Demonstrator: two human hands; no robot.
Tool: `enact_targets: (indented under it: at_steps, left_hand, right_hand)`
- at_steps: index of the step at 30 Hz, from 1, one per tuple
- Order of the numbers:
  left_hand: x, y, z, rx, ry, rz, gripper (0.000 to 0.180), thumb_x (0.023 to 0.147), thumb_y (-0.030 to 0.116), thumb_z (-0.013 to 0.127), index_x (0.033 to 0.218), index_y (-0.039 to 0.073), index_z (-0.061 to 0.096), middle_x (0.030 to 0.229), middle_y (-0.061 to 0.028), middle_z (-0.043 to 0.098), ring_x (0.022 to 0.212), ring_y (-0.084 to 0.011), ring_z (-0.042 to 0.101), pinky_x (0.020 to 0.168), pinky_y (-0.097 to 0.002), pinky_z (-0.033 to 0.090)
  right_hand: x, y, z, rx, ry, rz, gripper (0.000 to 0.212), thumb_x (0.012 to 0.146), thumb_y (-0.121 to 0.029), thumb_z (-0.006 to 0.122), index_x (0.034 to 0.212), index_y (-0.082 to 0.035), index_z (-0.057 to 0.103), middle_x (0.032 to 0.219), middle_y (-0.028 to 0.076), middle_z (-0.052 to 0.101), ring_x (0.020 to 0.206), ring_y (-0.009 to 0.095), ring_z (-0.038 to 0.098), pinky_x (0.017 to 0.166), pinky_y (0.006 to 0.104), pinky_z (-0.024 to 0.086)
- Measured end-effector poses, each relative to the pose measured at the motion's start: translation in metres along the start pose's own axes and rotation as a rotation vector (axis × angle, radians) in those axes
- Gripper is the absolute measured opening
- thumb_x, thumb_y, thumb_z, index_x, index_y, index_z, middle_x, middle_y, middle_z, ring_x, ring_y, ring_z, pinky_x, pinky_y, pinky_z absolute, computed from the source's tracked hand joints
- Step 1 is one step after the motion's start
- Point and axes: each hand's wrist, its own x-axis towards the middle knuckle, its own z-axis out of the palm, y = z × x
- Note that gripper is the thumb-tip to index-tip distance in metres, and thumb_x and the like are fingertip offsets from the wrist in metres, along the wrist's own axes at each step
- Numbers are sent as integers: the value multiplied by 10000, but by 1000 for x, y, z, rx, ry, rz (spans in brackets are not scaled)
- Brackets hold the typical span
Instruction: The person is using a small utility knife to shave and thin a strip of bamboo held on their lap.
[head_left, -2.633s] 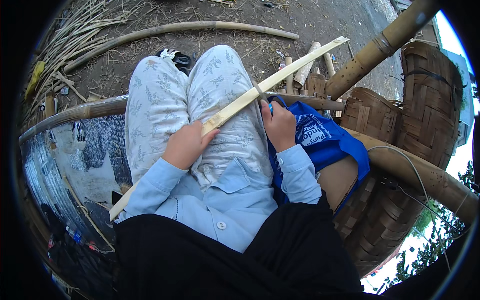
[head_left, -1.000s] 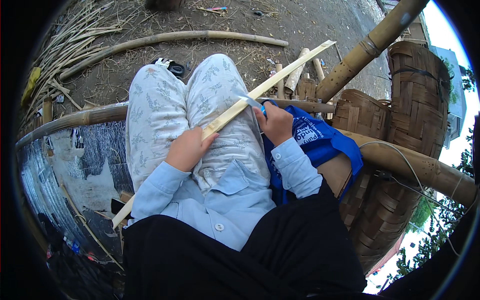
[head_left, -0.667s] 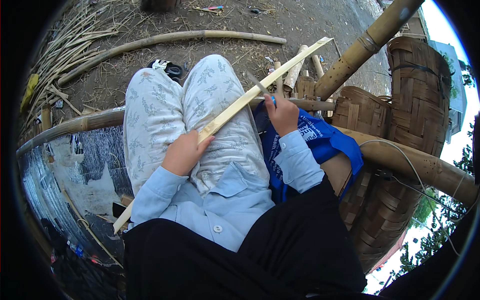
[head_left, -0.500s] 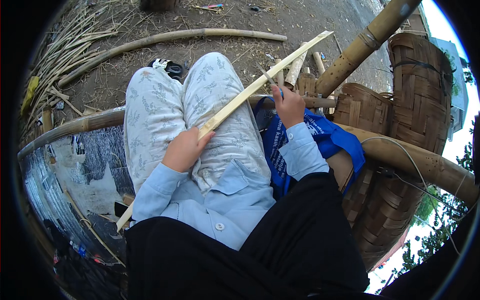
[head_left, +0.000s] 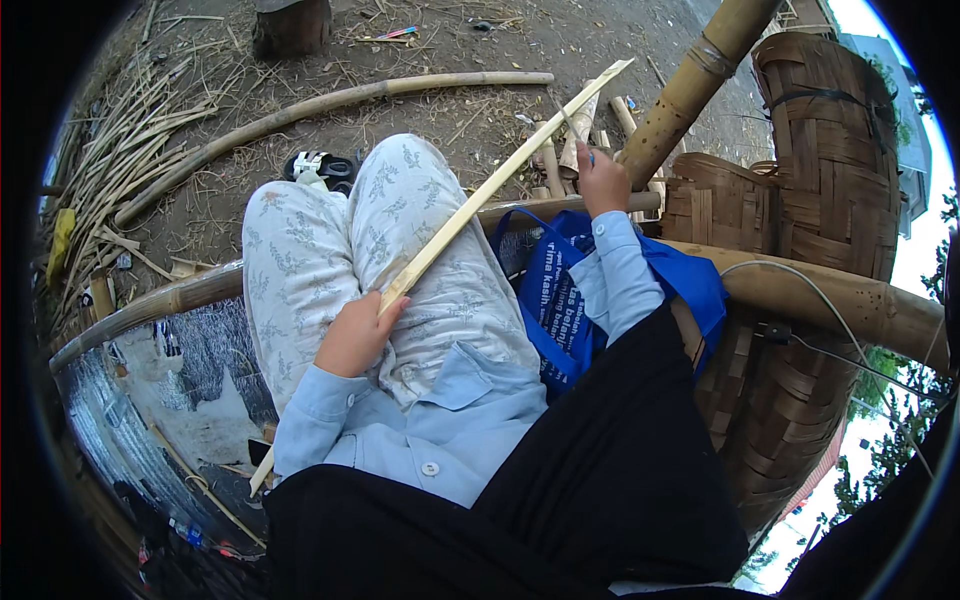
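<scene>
1. Head view: a long, pale bamboo-like strip (head_left: 470,206) slants across the seated person's patterned trousers (head_left: 405,205); its far end rises over the ground (head_left: 570,40), its near end shows below the left sleeve (head_left: 325,405).
2. Left hand (head_left: 357,335) is closed around the strip above the thighs; right hand (head_left: 604,183) grips a small knife (head_left: 570,122), its blade crossing near the far end; whether it touches cannot be told.
3. Progress, as judged: the strip is already flat, narrow and in one piece; a browner patch shows beside the left hand; how much blade work is left is unclear.
4. Around: a blue bag (head_left: 695,285) beside the right forearm; a bamboo-edged bench (head_left: 160,303) at left; brown woven pieces (head_left: 830,150) at right.
5. Beyond: a curved bamboo pole (head_left: 330,98); scattered thin sticks (head_left: 150,150).
</scene>
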Motion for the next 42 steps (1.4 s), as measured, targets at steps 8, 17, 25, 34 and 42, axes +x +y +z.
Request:
enact_targets:
  at_steps: [8,17,25,34,42]
  left_hand:
    - [3,-2,-6,-44,-49,-37,467,886,377,502,675,-39,482,642,-264,531,613,-436,508,541,-459,381]
    - [7,2,-10,-135,-131,-88,450,914,364,455,724,-39,512,636,-244,521,584,-380,492,553,-406,386]
    - [2,11,-19,-184,-147,-79,463,920,394,440,770,-31,541,687,-235,554,639,-384,527,585,-395,403]
    - [-30,-4,-55,-160,54,-7,464,926,410,412,809,-14,560,695,-174,555,657,-304,523,617,-367,407]
    - [-89,-14,-56,-220,236,-33,529,920,475,395,818,-18,558,715,-195,575,674,-321,554,638,-371,416]
  right_hand:
    - [-9,-23,8,-13,-98,-274,550,890,-516,383,645,-87,626,575,152,579,548,340,580,509,454,439]
    - [7,-24,5,200,-165,-19,573,892,-526,359,678,-66,624,607,165,586,624,351,587,588,452,451]
    - [27,-13,5,382,148,264,593,880,-523,413,669,4,587,634,211,568,635,381,562,583,449,415]
    - [-4,-136,13,1701,279,645,495,895,-548,381,620,-137,345,473,-48,260,351,66,228,328,242,125]
    - [-62,-188,-16,1959,-121,552,542,873,-600,376,605,-132,323,460,-52,224,337,73,173,336,241,114]
